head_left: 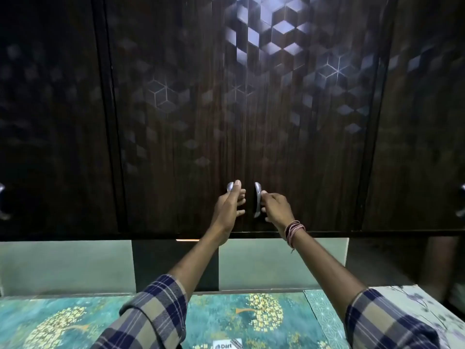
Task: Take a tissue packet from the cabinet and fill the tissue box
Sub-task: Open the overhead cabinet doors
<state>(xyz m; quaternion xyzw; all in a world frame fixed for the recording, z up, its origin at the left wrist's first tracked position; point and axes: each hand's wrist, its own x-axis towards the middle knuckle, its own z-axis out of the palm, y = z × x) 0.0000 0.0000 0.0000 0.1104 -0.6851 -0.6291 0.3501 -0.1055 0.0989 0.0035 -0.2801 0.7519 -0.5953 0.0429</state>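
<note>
- Plaid sleeves (151,316), rolled back on both forearms, sit nearest the camera at the bottom edge; both arms reach up and forward.
- Below the arms lies a teal counter covering (226,321) printed with yellow-leaved trees; a small white label reading "Dart" (226,345) shows at its bottom edge.
- Upper cabinet (176,122): dark wood-grain double doors with a faint cube pattern, both doors closed, meeting at a narrow centre seam.
- Left hand (230,209) is curled around the left door handle (229,187); only the handle's metal top shows above the thumb, and the fingertips wrap toward the seam.
- Right hand (275,206) is closed on the right door handle (257,199), a curved metal pull just right of the seam; fingers press on its outer edge.
- Both hands sit close together, separated only by the centre seam, each clamped on its own handle.
- Right wrist carries wound thread bands (294,229).
- Further handles (2,201) show on the neighbouring doors at the far left and right edges.
- Tissue packet: not visible; the closed doors under the hands hide the cabinet's interior.
- Tissue box: not visible on the counter portion shown.
</note>
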